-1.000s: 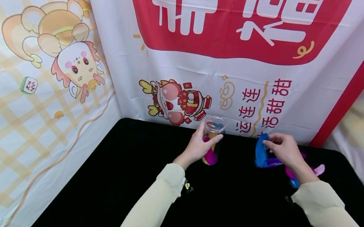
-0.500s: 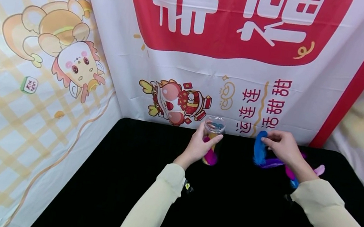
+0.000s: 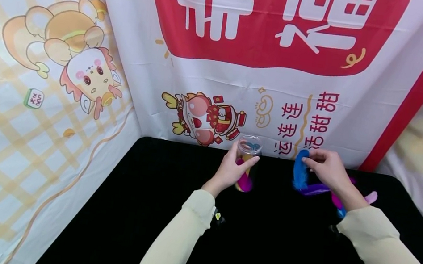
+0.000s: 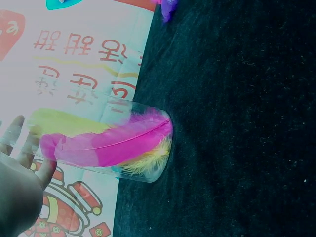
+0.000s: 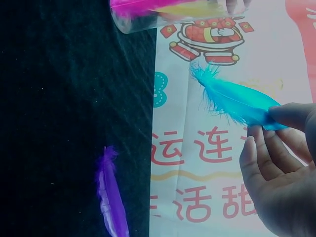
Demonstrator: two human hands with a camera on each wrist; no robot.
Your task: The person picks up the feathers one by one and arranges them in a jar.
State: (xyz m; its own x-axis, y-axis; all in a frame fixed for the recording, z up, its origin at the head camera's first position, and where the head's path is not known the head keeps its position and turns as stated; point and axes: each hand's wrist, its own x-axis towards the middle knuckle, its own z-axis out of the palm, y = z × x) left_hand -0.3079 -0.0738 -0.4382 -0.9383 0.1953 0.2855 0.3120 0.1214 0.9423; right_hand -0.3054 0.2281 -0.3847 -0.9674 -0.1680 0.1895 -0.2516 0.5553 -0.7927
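Near the back edge of the black table, my left hand (image 3: 229,169) grips a clear plastic jar (image 3: 251,144) standing upright. Inside the jar, a magenta feather (image 4: 116,144) and a yellow feather (image 4: 150,160) show through the wall, with something blue near the top in the head view. To its right, my right hand (image 3: 327,168) pinches a blue feather (image 5: 242,102) by one end, fluffy end hanging down and apart from the jar. Below that hand a purple feather (image 5: 111,197) lies on the table.
Several other feathers, among them a pink one (image 3: 371,197) and a magenta one (image 3: 336,201), lie on the black table (image 3: 268,248), partly hidden behind my right forearm. A printed cloth (image 3: 211,73) hangs right behind the table's back edge, another along the left.
My right hand has shifted slightly left and up with the blue feather, uncovering more of the purple feather. The left hand and the jar have stayed in place.
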